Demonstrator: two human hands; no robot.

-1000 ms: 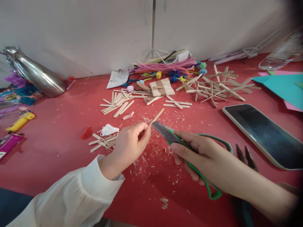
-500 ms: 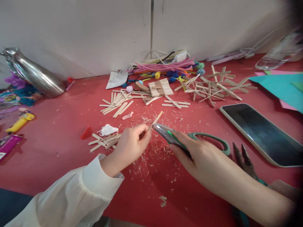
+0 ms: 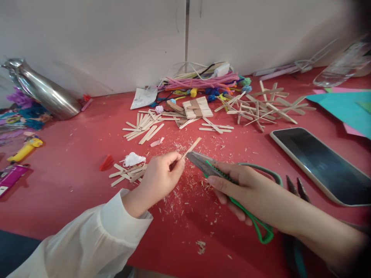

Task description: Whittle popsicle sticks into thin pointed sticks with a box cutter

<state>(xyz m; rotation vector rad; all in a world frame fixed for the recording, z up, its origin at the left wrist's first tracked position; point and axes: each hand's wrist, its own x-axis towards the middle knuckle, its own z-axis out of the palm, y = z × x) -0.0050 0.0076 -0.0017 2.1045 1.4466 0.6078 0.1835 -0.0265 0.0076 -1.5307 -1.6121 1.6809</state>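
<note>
My left hand (image 3: 158,178) pinches a thin wooden craft stick (image 3: 191,147) that points up and to the right. My right hand (image 3: 243,189) grips a green utility knife (image 3: 208,166), whose grey blade tip rests against the stick just beyond my left fingers. Wood shavings (image 3: 188,189) lie scattered on the red table (image 3: 72,185) beneath both hands. Scissors with green handles (image 3: 272,175) lie partly hidden behind my right hand.
Loose craft sticks (image 3: 145,129) and a glued stick panel (image 3: 198,107) lie beyond my hands, with crossed sticks (image 3: 266,104) and pipe cleaners (image 3: 203,82) further back. A phone (image 3: 321,164) and pliers (image 3: 295,185) sit right, a steel flask (image 3: 40,90) left.
My right hand turned the knife back so its green handle loop shows below my fingers; the blade stays by the stick. My left hand has barely moved.
</note>
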